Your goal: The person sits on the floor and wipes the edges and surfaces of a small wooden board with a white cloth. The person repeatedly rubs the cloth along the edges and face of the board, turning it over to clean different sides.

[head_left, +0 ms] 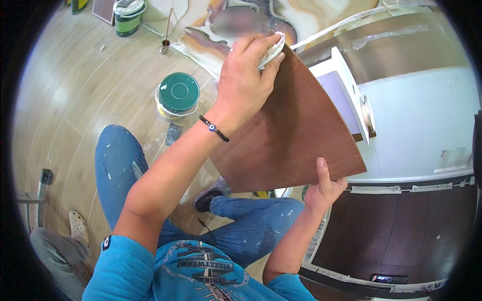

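Observation:
A brown wooden panel [296, 120] is tilted in front of me, above my bent knees. My left hand [246, 80] is closed round a crumpled white cloth [272, 51], pressed against the panel's far upper edge. A darker streak runs down the panel's face below the cloth. At the near right corner, my right hand [325, 190] grips the panel, thumb on its face and the other fingers mostly hidden beneath.
A green-lidded bucket [178, 93] stands left of the panel, with a second bucket [129, 19] farther back. A small jar [164, 46] holds a thin stick. A clog-shod foot [79, 227] and grey trouser leg show at lower left. White furniture [339, 90] stands right; a dark taped panel [396, 231] lies near.

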